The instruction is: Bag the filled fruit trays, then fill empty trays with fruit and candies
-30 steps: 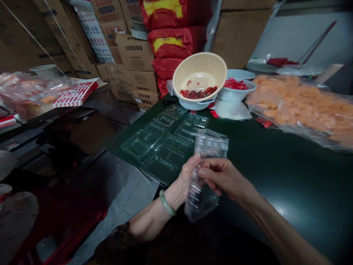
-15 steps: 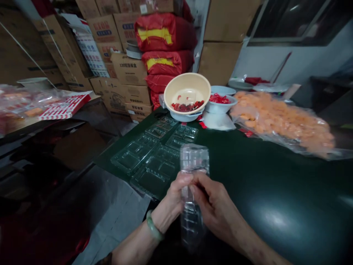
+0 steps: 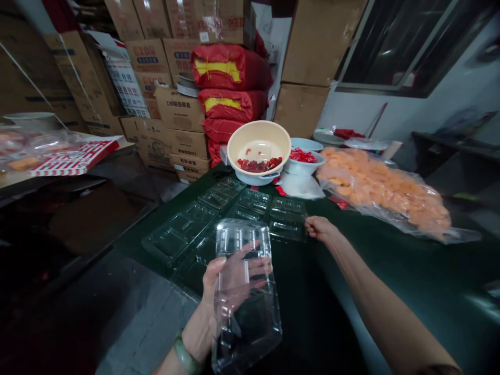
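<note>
Holding tray stack (image 3: 244, 291) in left hand (image 3: 226, 278), right hand (image 3: 318, 228) touching laid tray (image 3: 288, 219).

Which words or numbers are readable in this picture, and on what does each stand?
"130", then blurred characters: brown box beside the red sacks.
Print on the other boxes and the striped carton: too blurred to read.
No text on the clear trays.

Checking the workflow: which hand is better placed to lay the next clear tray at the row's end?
Right, probably. The right hand touches the end tray of the row; the left hand is full, wrapped around the tray stack nearer the body.
</note>
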`<state>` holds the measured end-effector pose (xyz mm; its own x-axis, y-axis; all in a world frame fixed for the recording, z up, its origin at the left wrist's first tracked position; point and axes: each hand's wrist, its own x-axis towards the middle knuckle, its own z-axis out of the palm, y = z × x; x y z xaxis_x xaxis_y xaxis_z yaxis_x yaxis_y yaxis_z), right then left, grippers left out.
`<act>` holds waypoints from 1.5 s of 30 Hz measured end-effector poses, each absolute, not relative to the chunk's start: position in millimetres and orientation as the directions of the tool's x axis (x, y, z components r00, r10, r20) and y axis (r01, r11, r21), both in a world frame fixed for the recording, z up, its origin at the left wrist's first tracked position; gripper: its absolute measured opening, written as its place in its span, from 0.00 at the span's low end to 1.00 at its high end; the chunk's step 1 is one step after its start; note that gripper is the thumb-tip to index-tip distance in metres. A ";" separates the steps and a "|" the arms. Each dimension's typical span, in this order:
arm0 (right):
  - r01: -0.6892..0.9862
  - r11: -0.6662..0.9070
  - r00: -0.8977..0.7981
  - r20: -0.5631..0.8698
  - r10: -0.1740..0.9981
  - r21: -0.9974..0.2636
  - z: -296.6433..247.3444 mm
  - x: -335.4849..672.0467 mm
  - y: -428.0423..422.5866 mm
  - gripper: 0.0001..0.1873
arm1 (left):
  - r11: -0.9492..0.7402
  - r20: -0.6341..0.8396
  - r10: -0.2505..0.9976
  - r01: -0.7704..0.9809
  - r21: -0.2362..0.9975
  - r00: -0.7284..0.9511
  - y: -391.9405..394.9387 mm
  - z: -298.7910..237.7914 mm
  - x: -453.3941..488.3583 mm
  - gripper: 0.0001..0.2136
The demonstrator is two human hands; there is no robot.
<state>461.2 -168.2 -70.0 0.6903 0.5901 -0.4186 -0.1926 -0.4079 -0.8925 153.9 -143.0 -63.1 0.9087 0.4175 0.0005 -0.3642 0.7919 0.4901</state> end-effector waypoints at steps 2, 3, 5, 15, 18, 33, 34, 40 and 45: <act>-0.180 -0.446 0.729 -0.423 0.537 -0.877 -64.4 461.0 -162.6 0.12 | 0.787 -0.006 0.432 -0.374 0.491 0.902 -142.1 -62.6 155.8 0.38; -0.165 -0.451 0.754 -0.407 0.515 -0.877 -58.4 457.3 -163.4 0.11 | 0.781 -0.009 0.444 -0.382 0.494 0.896 -141.7 -62.1 157.3 0.37; -0.114 -0.434 0.801 -0.341 0.492 -0.894 -42.1 439.5 -171.6 0.09 | 0.764 -0.022 0.478 -0.404 0.503 0.878 -142.6 -60.1 162.0 0.34; 0.144 -0.191 0.059 -0.184 0.981 -0.971 10.4 276.2 -236.8 0.18 | 0.707 -0.092 0.604 -0.480 0.519 0.792 -183.4 -38.8 195.6 0.23; 0.076 -0.212 -0.006 -0.213 0.977 -0.974 5.6 278.6 -238.0 0.18 | 0.740 -0.098 0.536 -0.411 0.533 0.838 -189.4 -38.7 191.1 0.29; 0.504 0.008 0.143 0.093 0.985 -0.864 15.2 265.5 -246.3 0.04 | 0.628 -0.038 0.613 -0.458 0.629 0.789 -180.0 -49.4 186.7 0.15; 0.543 0.055 0.159 0.167 0.973 -0.838 19.1 262.9 -251.9 0.05 | 0.630 -0.036 0.617 -0.466 0.622 0.786 -176.8 -47.9 185.2 0.16; 0.119 -0.074 0.419 -0.017 0.908 -0.990 14.2 294.1 -304.7 0.14 | 0.586 0.020 0.637 -0.501 0.637 0.770 -130.9 -31.8 142.9 0.32; -0.406 -0.279 0.300 -0.415 0.859 -0.870 -49.1 329.0 -314.4 0.20 | 0.362 0.209 0.718 -0.613 0.702 0.664 -110.3 -6.8 101.1 0.36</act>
<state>329.0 -314.4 -49.1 0.3001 0.8589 -0.4151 -0.4060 -0.2787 -0.8703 101.1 -110.3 -6.8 0.6638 0.7180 0.2095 -0.6134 0.3624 0.7017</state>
